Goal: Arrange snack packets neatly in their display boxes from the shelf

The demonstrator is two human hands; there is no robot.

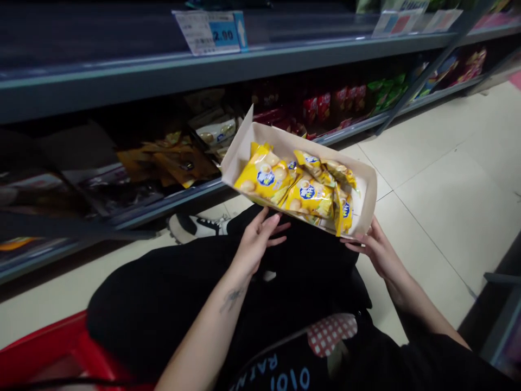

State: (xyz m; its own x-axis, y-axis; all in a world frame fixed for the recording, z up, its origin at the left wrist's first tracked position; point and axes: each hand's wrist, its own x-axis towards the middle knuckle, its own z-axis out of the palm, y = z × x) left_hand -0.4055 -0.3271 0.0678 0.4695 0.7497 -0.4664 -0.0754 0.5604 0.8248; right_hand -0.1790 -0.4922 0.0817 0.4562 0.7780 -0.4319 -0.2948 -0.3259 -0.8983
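An open white cardboard box (364,209) is tilted above my lap, with several yellow snack packets (309,196) lying loose inside. One end flap (240,144) sticks up at its left end. My left hand (260,234) is at the near long side, its index finger and thumb at the lower edge and the other fingers reaching under the box. At the near right corner, my right hand (372,247) grips the box, fingers partly under it. Both hands bear the same box.
A low shelf (195,198) ahead holds brown packets (179,163), red packets (321,106) and green packets (386,91). Above it runs a shelf edge with a price tag (211,33). A red basket (61,345) stands at lower left. Pale floor tiles (439,190) extend to the right.
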